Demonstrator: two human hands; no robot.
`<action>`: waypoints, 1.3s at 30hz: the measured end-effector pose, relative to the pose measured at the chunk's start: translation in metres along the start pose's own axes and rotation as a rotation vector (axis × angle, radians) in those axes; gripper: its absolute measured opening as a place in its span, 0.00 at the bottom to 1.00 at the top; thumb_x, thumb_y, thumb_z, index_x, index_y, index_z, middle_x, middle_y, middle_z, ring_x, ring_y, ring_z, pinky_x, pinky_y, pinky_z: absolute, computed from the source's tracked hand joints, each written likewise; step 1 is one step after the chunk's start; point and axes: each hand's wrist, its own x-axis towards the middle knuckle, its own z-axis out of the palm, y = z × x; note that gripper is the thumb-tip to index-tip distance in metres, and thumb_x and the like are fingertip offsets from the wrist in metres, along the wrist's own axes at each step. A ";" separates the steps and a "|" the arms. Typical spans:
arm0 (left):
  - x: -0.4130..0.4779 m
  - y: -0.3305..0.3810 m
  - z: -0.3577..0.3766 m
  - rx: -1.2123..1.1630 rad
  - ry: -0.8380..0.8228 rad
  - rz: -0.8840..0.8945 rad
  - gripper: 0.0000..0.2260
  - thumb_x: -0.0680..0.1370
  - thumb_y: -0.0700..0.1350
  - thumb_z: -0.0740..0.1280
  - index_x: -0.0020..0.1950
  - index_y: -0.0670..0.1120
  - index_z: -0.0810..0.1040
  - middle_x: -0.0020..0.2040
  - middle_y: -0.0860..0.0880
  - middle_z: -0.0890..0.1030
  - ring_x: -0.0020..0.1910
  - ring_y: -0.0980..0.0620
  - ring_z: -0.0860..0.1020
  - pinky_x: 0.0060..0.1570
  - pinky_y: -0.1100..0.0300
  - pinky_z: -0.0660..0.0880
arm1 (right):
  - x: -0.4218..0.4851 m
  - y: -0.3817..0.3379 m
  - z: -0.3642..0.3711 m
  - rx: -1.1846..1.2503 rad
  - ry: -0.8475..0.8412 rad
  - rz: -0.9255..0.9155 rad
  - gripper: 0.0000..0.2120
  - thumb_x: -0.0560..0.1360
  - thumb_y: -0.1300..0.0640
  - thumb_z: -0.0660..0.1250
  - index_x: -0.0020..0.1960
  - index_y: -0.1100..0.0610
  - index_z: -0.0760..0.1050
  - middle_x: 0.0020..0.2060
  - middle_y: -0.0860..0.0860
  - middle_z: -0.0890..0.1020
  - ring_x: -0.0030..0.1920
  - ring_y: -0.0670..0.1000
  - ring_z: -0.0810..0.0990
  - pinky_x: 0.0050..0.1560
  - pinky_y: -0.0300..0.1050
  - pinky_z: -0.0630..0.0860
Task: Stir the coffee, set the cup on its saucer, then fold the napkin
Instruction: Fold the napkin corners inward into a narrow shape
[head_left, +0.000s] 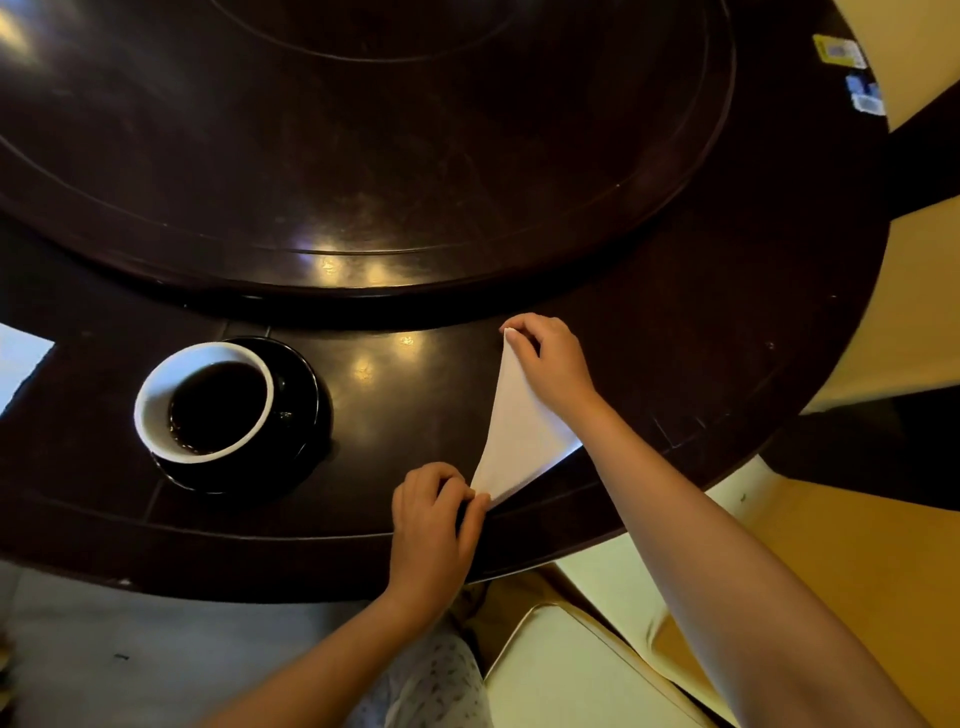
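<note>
cup (203, 402) is already parked on its saucer (306, 395), so now the left hand (434, 519) and right hand (550, 364) each have a pinching grip on opposite napkin (519, 436) corners, probably lining up the fold on the bench (415, 415)

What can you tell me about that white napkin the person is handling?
The napkin is plain white, paper or cloth, folded into a long triangle. It lies on the dark table's near edge, right of the cup. The right hand pinches its far tip and the left hand pinches its near corner.
</note>
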 end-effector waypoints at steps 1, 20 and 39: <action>0.000 0.001 0.000 0.006 0.006 -0.002 0.11 0.75 0.51 0.61 0.38 0.45 0.75 0.44 0.49 0.75 0.46 0.57 0.67 0.44 0.62 0.63 | 0.000 0.000 0.003 -0.049 0.022 -0.027 0.10 0.79 0.57 0.59 0.54 0.57 0.77 0.48 0.52 0.80 0.53 0.51 0.74 0.52 0.46 0.71; -0.001 0.003 -0.001 -0.029 -0.025 -0.154 0.09 0.73 0.47 0.70 0.37 0.47 0.74 0.51 0.50 0.74 0.51 0.59 0.64 0.49 0.59 0.62 | -0.017 0.001 -0.005 -0.194 0.266 0.023 0.16 0.80 0.54 0.54 0.63 0.58 0.73 0.58 0.54 0.79 0.61 0.54 0.73 0.62 0.51 0.71; 0.000 0.005 -0.007 0.044 -0.077 -0.133 0.08 0.73 0.46 0.70 0.38 0.46 0.74 0.50 0.49 0.75 0.53 0.51 0.70 0.50 0.58 0.62 | -0.020 0.023 0.007 -0.717 -0.184 -0.112 0.28 0.80 0.43 0.38 0.75 0.54 0.39 0.77 0.50 0.46 0.76 0.49 0.40 0.73 0.52 0.36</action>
